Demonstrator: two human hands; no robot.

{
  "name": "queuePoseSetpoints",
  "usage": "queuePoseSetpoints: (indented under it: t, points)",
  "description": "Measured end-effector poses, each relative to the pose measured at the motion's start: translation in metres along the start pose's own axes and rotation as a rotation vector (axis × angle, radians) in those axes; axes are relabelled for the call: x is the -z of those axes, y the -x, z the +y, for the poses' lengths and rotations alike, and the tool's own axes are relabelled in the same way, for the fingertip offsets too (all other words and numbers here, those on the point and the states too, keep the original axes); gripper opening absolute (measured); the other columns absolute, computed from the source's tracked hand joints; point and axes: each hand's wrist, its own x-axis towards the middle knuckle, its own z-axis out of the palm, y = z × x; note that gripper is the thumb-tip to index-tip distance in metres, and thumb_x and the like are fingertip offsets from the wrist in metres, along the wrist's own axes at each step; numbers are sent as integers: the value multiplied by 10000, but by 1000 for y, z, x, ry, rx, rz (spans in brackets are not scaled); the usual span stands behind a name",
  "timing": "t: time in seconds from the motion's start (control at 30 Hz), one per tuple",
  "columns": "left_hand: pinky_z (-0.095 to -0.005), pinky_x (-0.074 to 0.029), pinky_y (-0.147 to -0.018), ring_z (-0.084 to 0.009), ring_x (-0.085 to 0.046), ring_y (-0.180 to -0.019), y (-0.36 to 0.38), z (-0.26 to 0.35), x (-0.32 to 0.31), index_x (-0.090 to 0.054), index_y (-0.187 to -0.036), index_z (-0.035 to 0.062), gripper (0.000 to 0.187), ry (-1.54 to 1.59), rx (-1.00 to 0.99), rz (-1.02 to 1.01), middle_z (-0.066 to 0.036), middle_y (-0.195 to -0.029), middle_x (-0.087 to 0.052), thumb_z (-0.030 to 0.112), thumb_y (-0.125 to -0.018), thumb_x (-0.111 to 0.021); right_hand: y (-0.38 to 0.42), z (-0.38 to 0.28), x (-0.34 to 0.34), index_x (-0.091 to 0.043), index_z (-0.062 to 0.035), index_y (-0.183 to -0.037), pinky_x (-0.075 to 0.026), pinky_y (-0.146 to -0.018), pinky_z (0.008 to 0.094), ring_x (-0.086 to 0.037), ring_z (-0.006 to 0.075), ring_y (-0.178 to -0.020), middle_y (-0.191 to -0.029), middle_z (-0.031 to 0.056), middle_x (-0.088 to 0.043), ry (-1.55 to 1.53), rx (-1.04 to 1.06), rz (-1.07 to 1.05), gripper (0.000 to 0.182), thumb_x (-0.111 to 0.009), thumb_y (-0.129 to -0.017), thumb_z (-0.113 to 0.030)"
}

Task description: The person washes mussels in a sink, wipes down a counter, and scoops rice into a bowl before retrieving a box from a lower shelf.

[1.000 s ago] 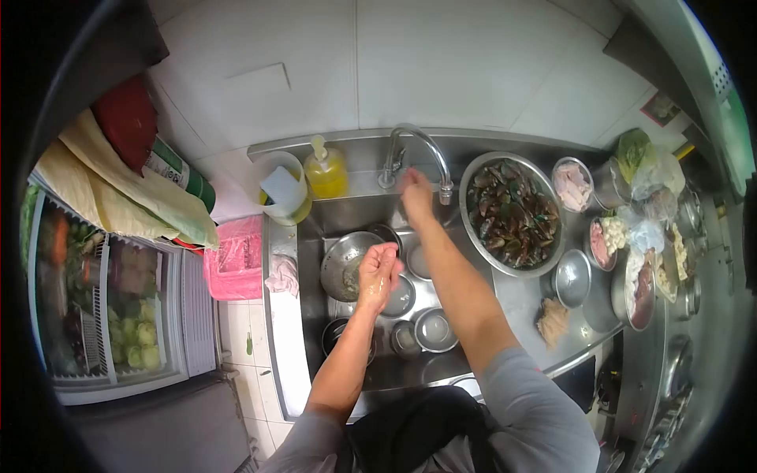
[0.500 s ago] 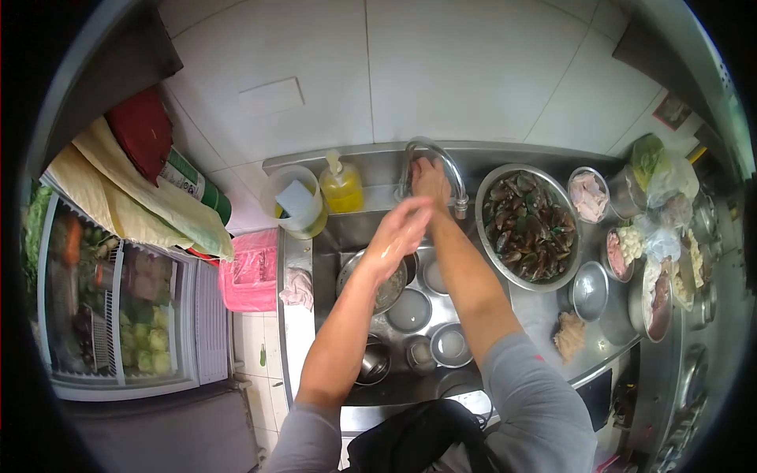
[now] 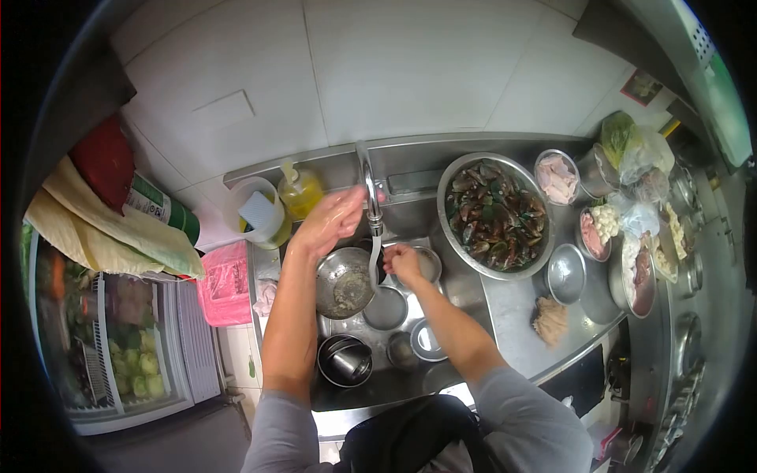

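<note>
My left hand (image 3: 330, 222) is raised beside the curved faucet (image 3: 369, 185), wet, with fingers partly bent and one stretched behind the spout; nothing shows in it. Water (image 3: 375, 264) runs from the faucet into the sink. My right hand (image 3: 404, 262) is low, right of the stream, its fingertips pressed together near the rim of a dark vessel; whatever they hold is hidden. Under my hands in the sink lie a round pan (image 3: 344, 293) with residue, a metal bowl (image 3: 386, 309), a shiny bowl (image 3: 427, 340) and a dark pot (image 3: 344, 361).
A big bowl of mussels (image 3: 497, 217) stands right of the sink, with bowls of raw meat (image 3: 557, 178), an empty bowl (image 3: 566, 274) and a brown scrubber (image 3: 550, 321). At left are a soap bottle (image 3: 300, 191), a plastic tub (image 3: 258, 211) and a pink-wrapped box (image 3: 225, 284).
My right hand has come down from the faucet base into the sink. My left hand has moved up and left beside the spout. Running water now shows, and the view has shifted.
</note>
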Motion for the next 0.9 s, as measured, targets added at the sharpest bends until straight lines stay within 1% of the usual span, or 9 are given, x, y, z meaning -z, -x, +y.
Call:
queuePoseSetpoints:
  t: [0.1, 0.17, 0.27, 0.37, 0.5, 0.63, 0.7, 0.77, 0.9]
  points:
    - [-201, -361, -561, -48, -446, -601, -4, -87, 14, -609, -1151, 22, 357, -32, -163, 469, 57, -676, -489, 336, -983, -589, 24, -16, -28, -644, -21, -1072, -521, -571, 257, -650, 132, -665, -880, 66, -682, -182, -5, -33, 220, -449, -973, -43]
    - [-249, -466, -764, -129, -578, -838, -16, -156, 10, -601, -1213, 23, 386, -83, -171, 620, -36, -942, -626, 332, -983, -581, 55, -39, -61, -554, -50, -1308, -519, -869, 326, -639, 191, -1048, -1199, 105, -639, -153, 53, -59, 349, -428, -1019, -200]
    - [-362, -261, -1131, -250, -374, -1349, -13, -201, 3, -439, -1428, 58, 617, -18, -141, 729, -103, -1449, -429, 501, -998, -449, 71, -23, -87, -197, -82, -1551, -157, -1182, 345, -154, 242, -1483, -1602, 100, -201, -344, -121, -271, 639, -283, -1038, -454]
    - [-395, -138, -1187, -285, -142, -1477, -1, -224, -36, -277, -1522, 79, 829, -275, -25, 661, -98, -1594, -214, 661, -943, -387, 67, -32, -76, -194, -81, -1551, -160, -1180, 339, -152, 239, -1484, -1605, 102, -195, -358, -103, -283, 643, -296, -1037, -454]
    - [-419, -218, -1152, -312, -317, -1391, -10, -187, -13, -413, -1455, 87, 793, 285, 30, 477, -130, -1510, -375, 680, -929, -400, 72, -26, -72, -189, -79, -1552, -164, -1177, 326, -148, 235, -1486, -1609, 104, -183, -395, -71, -298, 652, -323, -1036, -455]
    - [-369, -387, -1011, -234, -515, -1204, -43, -208, -24, -629, -1182, 14, 635, 118, -82, 403, -170, -1239, -604, 586, -951, -477, 23, -19, -53, -570, -35, -1244, -420, -1007, 373, -524, 250, -1245, -1289, 126, -591, -429, 4, -131, 480, -445, -1002, -430]
    - [-366, -414, -988, -261, -563, -1148, -45, -206, -42, -640, -1166, 6, 576, 383, -32, 474, -165, -1199, -634, 525, -962, -500, 8, -37, -47, -579, -45, -1121, -450, -942, 386, -568, 264, -1127, -1146, 126, -627, -343, -60, 50, 424, -471, -981, -431]
    - [-380, -423, -992, -279, -568, -1157, -30, -192, -65, -593, -1237, -4, 553, -124, 94, 815, -152, -1177, -646, 472, -972, -498, -7, -51, -41, -588, -56, -998, -481, -877, 399, -613, 279, -1009, -1004, 127, -663, -260, -126, 230, 388, -496, -960, -431]
    - [-354, -473, -927, -197, -590, -1138, -19, -207, -90, -507, -1353, 21, 439, 280, -397, 802, -125, -1201, -631, 226, -971, -572, -1, -46, -48, -605, -60, -909, -514, -815, 408, -656, 293, -888, -895, 147, -693, -676, -263, 307, 361, -525, -938, -411]
